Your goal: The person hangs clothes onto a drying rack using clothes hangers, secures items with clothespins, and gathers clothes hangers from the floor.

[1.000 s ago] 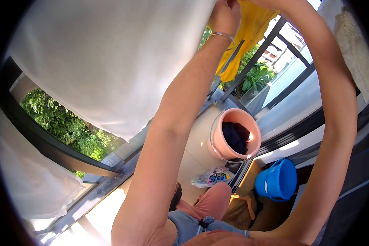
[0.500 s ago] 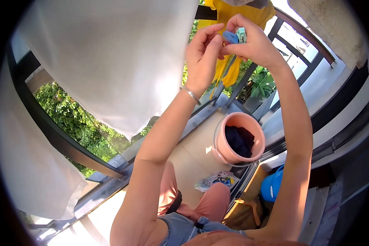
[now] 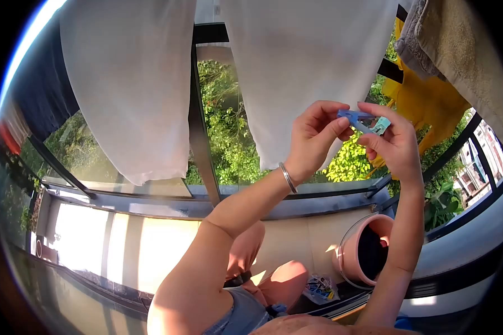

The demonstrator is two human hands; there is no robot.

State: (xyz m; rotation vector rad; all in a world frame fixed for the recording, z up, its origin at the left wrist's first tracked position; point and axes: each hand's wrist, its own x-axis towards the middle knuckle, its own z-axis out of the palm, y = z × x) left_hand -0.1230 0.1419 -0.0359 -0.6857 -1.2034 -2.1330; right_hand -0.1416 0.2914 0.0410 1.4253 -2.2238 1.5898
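Observation:
My left hand (image 3: 320, 137), with a silver bangle at the wrist, pinches one end of a blue clothespin (image 3: 354, 116). Closed round the clothespin's other side and a pale green clothespin (image 3: 381, 126) is my right hand (image 3: 395, 142). Both hands meet in front of a hanging white cloth (image 3: 313, 61). Behind and right of them hangs a yellow garment (image 3: 430, 106). Below my right forearm stands a pink bucket (image 3: 349, 251) with dark cloth inside. A clear plastic bag (image 3: 321, 288) of colourful clothespins lies on the floor beside it.
Another white cloth (image 3: 128, 84) and a dark garment (image 3: 43, 84) hang at the left. A beige towel (image 3: 466, 53) hangs at the upper right. A dark window frame (image 3: 202, 134) stands behind the cloths. Tiled floor (image 3: 288, 240) runs below the window ledge.
The view has turned left, showing more hanging laundry. My hands have come down from the top edge and together, and the blue and green clothespins now show clearly between them.

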